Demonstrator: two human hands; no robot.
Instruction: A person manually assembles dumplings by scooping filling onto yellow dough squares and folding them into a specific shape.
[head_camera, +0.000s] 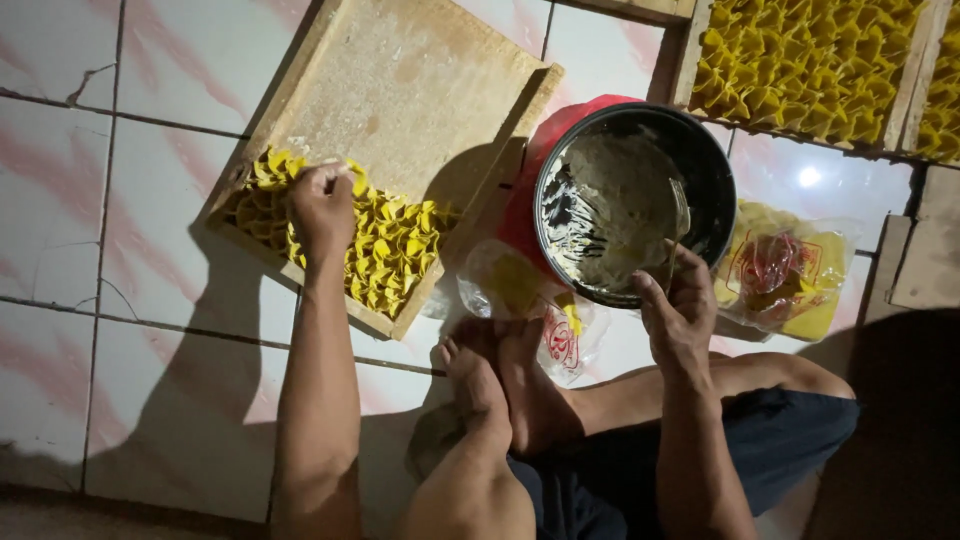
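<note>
Pinching one folded yellow dumpling, the left hand (322, 203) sets it into the shallow wooden tray (400, 90), at the near end among the yellow folded dumplings (385, 250). Right of the tray, the right hand (680, 315) rests its fingers on the round black bowl of pale filling (625, 200), its closure unclear. Packing the dumpling snugly against its neighbours seems wise.

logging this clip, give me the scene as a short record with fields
setting: person seated on a tiled floor, legs crossed
left hand: rests on yellow folded pieces in a wooden tray
right hand: at the rim of a dark bowl, fingers around a thin stick
bowl contents: pale paste
beside bowl: plastic bag of yellow wrappers
far right: second tray full of folded pieces
</note>
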